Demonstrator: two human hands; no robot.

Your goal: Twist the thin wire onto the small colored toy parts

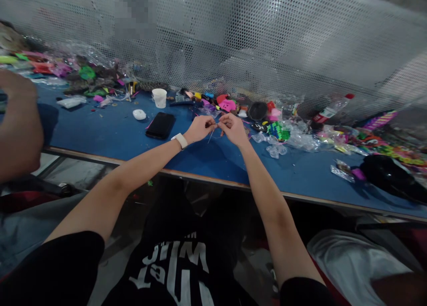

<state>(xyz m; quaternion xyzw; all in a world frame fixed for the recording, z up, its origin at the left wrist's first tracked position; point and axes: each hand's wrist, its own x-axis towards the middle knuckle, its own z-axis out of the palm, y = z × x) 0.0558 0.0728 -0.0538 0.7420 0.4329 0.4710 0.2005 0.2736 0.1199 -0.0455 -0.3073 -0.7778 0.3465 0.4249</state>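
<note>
- Thread (213, 134), thin and pale, runs between the two hands above the blue desk (110, 132), just past its near edge.
- Left hand (200, 128): fingers pinched narrow on one end; a white wristband (180, 140) sits behind it.
- Right hand (233, 129): fingers pinched on the other end, tips almost touching the left's.
- Phone (160, 125) and cup (159, 98) lie apart to the left.
- Judgement: the work goes best with short grips and even tension.

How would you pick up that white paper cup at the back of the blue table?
Grip the cup around its sides, coming from the near side. It stands upright with its open mouth up, and the table in front of it is bare, while clutter lies behind.
</note>
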